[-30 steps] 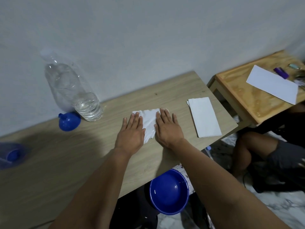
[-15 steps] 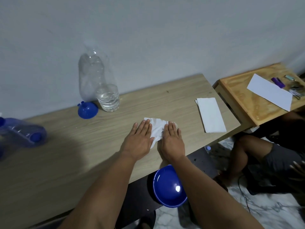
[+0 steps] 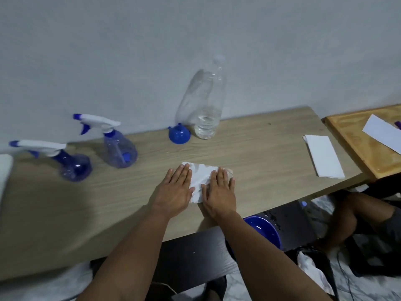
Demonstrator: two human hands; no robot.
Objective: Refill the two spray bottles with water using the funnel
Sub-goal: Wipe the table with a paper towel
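Nearest, the left hand (image 3: 173,192) and right hand (image 3: 219,190) lie flat, fingers spread straight, palms pressing a crumpled white tissue (image 3: 200,178) onto the table (image 3: 260,153), gripping nothing; to the left stand two blue spray bottles (image 3: 73,164) (image 3: 119,148), capped. Farther back, by the wall, the blue funnel (image 3: 179,134) sits mouth-down, touching the clear water bottle (image 3: 202,105); a folded napkin (image 3: 323,158) lies well right.

Both forearms are bare from elbow to wrist, with no sleeve, watch, ring or band showing on the left hand (image 3: 173,192) or the right hand (image 3: 219,193), though motion blur may hide small details.
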